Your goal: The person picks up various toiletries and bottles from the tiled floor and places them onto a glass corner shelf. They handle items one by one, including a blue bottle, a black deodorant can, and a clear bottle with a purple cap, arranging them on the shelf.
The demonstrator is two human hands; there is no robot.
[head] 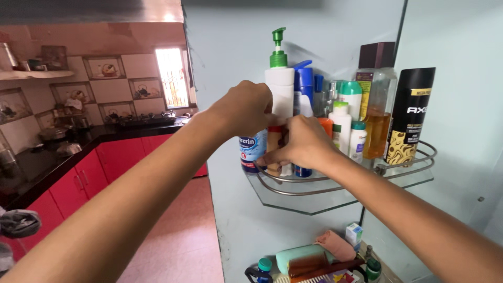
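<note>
Both my hands reach to a glass corner shelf [335, 202] with a metal rail on a pale blue wall. My left hand [246, 107] closes around the side of a white pump bottle [281, 86] with a green pump. My right hand [301, 144] grips a small tan bottle [273, 142] with a red band low at the shelf's front; the palm hides most of it. A clear bottle with a blue label [252, 149] stands just left of it, and a blue bottle [304, 86] stands behind.
More toiletries crowd the shelf: a white green-capped bottle [350, 99], an amber liquid bottle with a brown cap [376, 99], a black spray can [409, 115]. A lower shelf [319, 262] holds soap and combs. A kitchen with red cabinets [84, 181] opens to the left.
</note>
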